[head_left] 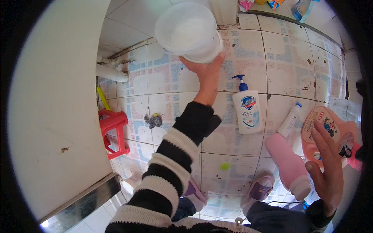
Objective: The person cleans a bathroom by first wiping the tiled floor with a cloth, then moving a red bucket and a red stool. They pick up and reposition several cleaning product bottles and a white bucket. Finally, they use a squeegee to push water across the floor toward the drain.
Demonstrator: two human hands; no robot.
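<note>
At the far end of my reach, my left hand [204, 72] grips the near side of stacked plastic tubs. The upper one is a round, translucent tub [186, 23]; a white-rimmed tub [211, 52] sits under it. Some of those fingers are hidden beneath the tubs. At the right, my right hand [328, 174] has its fingers stretched out and holds nothing. It hovers over a pink container [311, 116] with a floral label, close to a pink bottle [287, 161] with a white cap. Whether it touches either, I cannot tell.
A white pump bottle [248, 112] with a blue pump lies on the tiled floor [229, 147], near a small white bottle [289, 120]. A red plastic stool [116, 132] stands left beside a white panel [62, 97]. A pipe [112, 72] juts out behind. Colourful packets [276, 4] sit top right.
</note>
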